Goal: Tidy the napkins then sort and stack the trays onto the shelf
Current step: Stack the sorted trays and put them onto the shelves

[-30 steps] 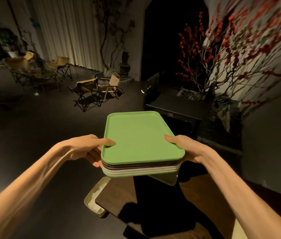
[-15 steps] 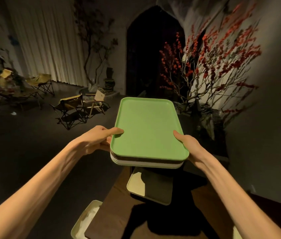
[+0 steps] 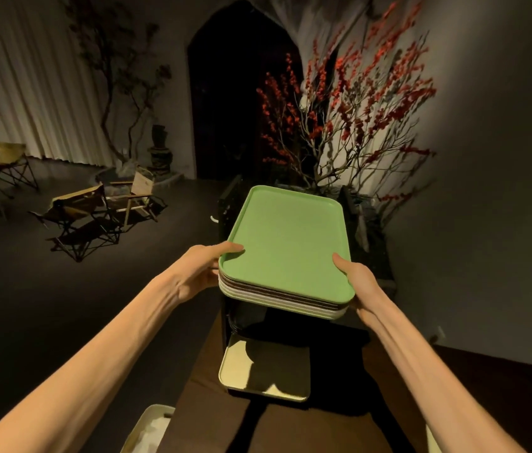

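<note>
Holding a stack of trays over the tabletop

Starting nearest the camera, a white tray (image 3: 147, 429) juts past the near left corner of the brown tabletop (image 3: 290, 429). Farther along the tabletop lies a cream tray (image 3: 277, 384), half in shadow — it sits directly below the stack of trays (image 3: 285, 297), which is held up in the air, clear of the tabletop. The stack's top piece is a green tray (image 3: 285, 240); brown and white edges show beneath it. The left hand (image 3: 200, 271) grips the stack's left edge, thumb lying on the green rim and fingers curled underneath. The right hand (image 3: 361, 284) grips the right edge the same way — thumb on top, fingers hidden under the stack. Just beyond the stack stands a dark shelf unit (image 3: 228, 204), partly hidden by it. Behind the stack and to its right rise red-berried branches (image 3: 349, 103). Well off to the stack's left, folding chairs (image 3: 94, 214) stand on the dark floor before a pale curtain (image 3: 29, 76).
</note>
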`<state>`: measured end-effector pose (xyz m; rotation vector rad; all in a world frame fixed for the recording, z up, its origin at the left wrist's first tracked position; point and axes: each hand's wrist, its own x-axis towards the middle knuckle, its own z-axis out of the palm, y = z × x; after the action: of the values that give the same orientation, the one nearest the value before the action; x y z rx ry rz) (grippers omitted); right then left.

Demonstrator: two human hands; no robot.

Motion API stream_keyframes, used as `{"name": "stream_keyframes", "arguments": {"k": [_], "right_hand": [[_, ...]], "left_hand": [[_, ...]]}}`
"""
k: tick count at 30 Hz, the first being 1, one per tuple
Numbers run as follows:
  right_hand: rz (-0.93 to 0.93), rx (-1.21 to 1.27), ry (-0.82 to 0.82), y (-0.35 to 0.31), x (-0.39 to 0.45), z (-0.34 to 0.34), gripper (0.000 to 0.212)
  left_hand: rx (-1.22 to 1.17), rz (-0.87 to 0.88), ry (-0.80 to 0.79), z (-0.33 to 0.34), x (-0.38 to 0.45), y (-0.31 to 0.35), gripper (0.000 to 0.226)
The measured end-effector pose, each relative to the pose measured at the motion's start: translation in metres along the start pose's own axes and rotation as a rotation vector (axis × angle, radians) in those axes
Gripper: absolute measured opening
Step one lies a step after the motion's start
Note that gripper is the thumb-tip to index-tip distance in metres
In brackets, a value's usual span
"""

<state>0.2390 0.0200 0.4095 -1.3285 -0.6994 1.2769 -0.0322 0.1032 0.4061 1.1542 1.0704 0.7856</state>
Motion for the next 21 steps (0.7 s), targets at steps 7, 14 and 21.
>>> {"name": "stream_keyframes", "arguments": {"k": [7,14,21], "right_hand": [[0.043,-0.119,0.097,0.007,0.031,0.001,0.032],[0.079,-0.146,0.088,0.013,0.043,0.001,0.035],[0.110,0.144,-0.128,0.032,0.031,-0.016,0.035]], "left_hand": [[-0.106,-0.114,0.027,-0.003,0.036,-0.017,0.043],[-0.242,-0.120,0.049,-0.001,0.049,-0.029,0.035],[-0.279,-0.265,-0.198,-0.003,0.035,-0.030,0.040]]}}
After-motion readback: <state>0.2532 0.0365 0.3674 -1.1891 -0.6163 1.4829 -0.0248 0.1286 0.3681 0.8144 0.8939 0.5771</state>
